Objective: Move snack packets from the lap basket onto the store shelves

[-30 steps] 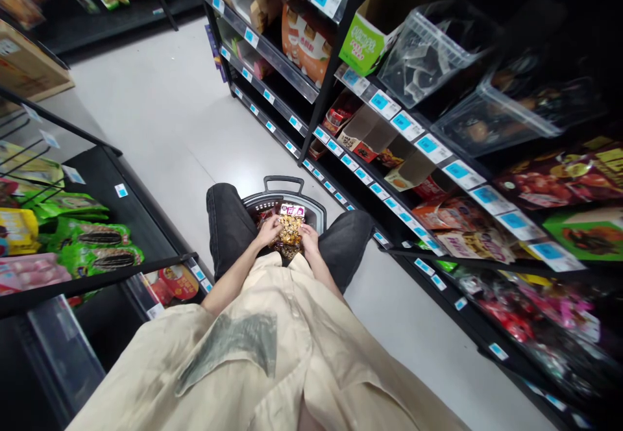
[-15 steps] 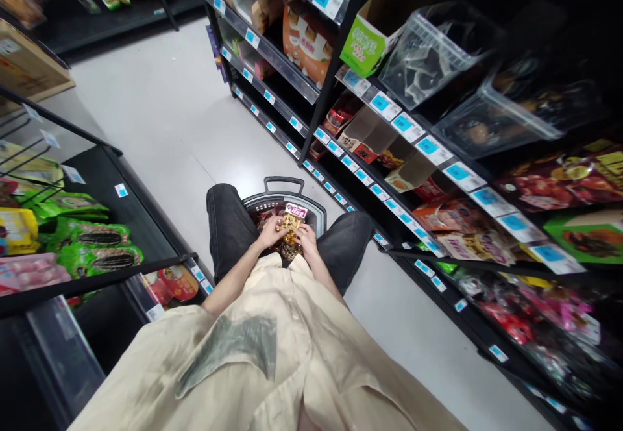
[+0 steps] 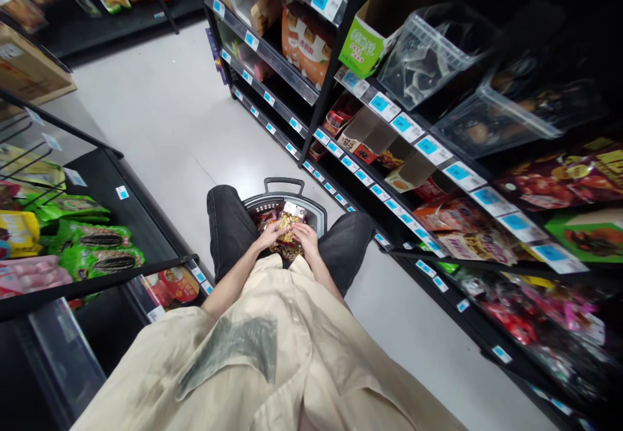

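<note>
I am crouched over a dark shopping basket [image 3: 318,210] that stands on the floor between my knees. Both hands reach down into it. My left hand [image 3: 269,236] and my right hand [image 3: 308,237] grip the two sides of a clear snack bag [image 3: 288,223] with golden-brown pieces and a white and pink label. The bag lies over other packets in the basket. My fingers are curled round the bag's edges. My beige shirt hides my wrists' lower parts.
Black shelves with blue price tags [image 3: 384,105] run along the right, holding snack boxes, clear bins [image 3: 428,48] and bags. A lower rack with green packets [image 3: 97,239] stands on the left. The grey floor [image 3: 160,119] of the aisle stretches ahead.
The snack bag has sunk lower and tilted flatter into the basket, and both hands have closed in over it. The view has barely shifted.
</note>
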A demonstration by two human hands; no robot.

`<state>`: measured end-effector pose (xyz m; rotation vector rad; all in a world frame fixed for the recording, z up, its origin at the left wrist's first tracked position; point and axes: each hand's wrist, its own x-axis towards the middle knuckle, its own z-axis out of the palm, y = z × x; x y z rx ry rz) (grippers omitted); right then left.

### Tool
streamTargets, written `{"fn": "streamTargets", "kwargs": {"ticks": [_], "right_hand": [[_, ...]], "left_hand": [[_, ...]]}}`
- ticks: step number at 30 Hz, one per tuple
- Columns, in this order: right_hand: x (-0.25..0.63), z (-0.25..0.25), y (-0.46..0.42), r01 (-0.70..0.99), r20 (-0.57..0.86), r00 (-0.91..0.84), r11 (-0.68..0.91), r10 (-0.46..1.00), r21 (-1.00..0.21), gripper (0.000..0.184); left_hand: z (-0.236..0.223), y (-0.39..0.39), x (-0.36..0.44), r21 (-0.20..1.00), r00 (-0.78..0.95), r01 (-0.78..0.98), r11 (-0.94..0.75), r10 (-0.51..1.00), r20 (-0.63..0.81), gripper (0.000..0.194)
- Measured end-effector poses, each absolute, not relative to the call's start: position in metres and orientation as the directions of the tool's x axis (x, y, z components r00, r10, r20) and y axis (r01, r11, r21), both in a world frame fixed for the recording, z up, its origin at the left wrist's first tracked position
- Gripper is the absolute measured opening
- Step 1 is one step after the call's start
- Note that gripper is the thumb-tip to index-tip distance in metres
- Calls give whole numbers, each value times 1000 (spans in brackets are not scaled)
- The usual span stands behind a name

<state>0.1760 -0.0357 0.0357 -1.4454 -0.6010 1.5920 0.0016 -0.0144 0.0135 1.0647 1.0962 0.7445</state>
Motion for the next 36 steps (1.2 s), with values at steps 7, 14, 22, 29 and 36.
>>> {"fn": "streamTargets", "kwargs": {"ticks": [7,14,22,29,36], "right_hand": [[178,27,-35,-333,-588,170,-515,791,-790,45],[176,24,-38,-291,-498,177,-438,849,-850,42],[178,21,-38,-263,-505,220,-448,834,-855,44],[178,22,-38,-269,-532,240,-470,812,-840,46],[178,21,-38,-258,-530,228,-474,817,-842,48]], "left_hand": [[36,-14,2,899,231,-133,418,895,-382,57],[40,-13,2,894,237,-58,443,876,-419,49],[40,-14,3,914,247,2,407,885,-394,47],[38,-12,3,928,242,7,373,900,-363,51],[41,-12,4,933,239,21,360,904,-354,52]]}}
